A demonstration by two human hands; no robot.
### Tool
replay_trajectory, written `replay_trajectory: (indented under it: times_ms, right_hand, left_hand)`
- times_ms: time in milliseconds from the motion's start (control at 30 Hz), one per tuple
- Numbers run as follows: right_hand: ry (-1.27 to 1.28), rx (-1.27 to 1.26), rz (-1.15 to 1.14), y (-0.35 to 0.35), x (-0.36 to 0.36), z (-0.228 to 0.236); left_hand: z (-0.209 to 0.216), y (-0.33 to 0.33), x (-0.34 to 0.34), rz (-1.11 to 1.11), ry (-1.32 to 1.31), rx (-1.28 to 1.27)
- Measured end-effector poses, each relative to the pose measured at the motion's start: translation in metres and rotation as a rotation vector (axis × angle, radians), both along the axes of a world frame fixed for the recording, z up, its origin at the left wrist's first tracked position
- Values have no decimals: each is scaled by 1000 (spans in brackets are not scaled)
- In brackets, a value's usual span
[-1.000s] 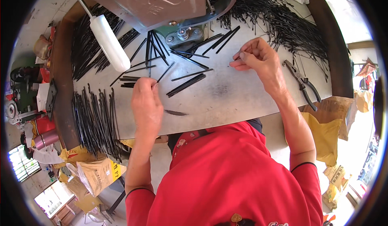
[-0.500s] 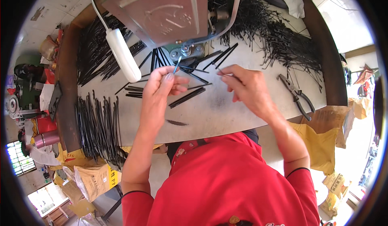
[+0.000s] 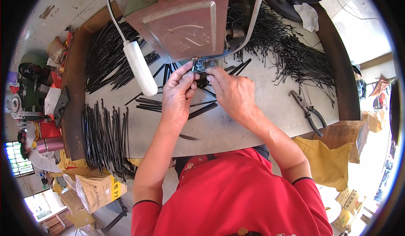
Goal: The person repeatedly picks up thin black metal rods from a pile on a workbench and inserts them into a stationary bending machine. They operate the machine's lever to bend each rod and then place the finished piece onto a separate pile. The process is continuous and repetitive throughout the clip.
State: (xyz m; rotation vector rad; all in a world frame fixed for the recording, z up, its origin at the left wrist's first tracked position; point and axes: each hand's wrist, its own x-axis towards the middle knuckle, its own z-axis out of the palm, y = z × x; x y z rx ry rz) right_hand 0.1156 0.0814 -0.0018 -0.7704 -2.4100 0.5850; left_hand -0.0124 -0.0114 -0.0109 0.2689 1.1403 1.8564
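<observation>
Under the head of a green-and-pink bench machine [image 3: 181,29], both hands meet at its round metal fitting [image 3: 199,65]. My left hand [image 3: 179,90] is closed, thumb and finger pinching a thin, shiny metal piece [image 3: 194,66] whose lower part is hidden. Just right of it, my right hand [image 3: 234,90] is closed with its fingertips against the fitting; what it pinches is covered by the fingers. Short black rods [image 3: 203,110] lie on the metal tabletop [image 3: 236,132] below and around the hands.
A white lamp [image 3: 140,69] hangs left of the machine. Bundles of long black rods [image 3: 105,134] lie left, and a tangled heap of thin black rods [image 3: 291,50] lies back right. Pliers [image 3: 309,111] rest at right. Raised wooden edges [image 3: 344,75] border the table.
Both hands have moved up to the machine's fitting and come close together. The thin black rod seen in my right hand earlier is now hidden. The view has shifted slightly.
</observation>
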Motion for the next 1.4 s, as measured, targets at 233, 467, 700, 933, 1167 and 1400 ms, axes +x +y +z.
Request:
replay_trajectory:
  times_ms: [233,467,700,933,1167,1400]
  right_hand:
    - [22,-2,6,0,-1,3]
    - [8,2,8,0,-1,2]
    - [-45,11,-2,-3,-2,-4]
    - [28,5,4,-6,-1,-7]
    - [29,-22,8,-5,-2,-5]
    - [3,-10,4,-4,-1,-5]
  left_hand:
    - [6,1,-2,-42,-28,-13]
    - [5,1,-4,-38,40,-35]
    - [3,3,0,-7,44,-51]
    - [13,0,-5,-47,162,-157]
    - [6,0,-3,-25,41,-89]
    - [7,1,2,-14,70,-67]
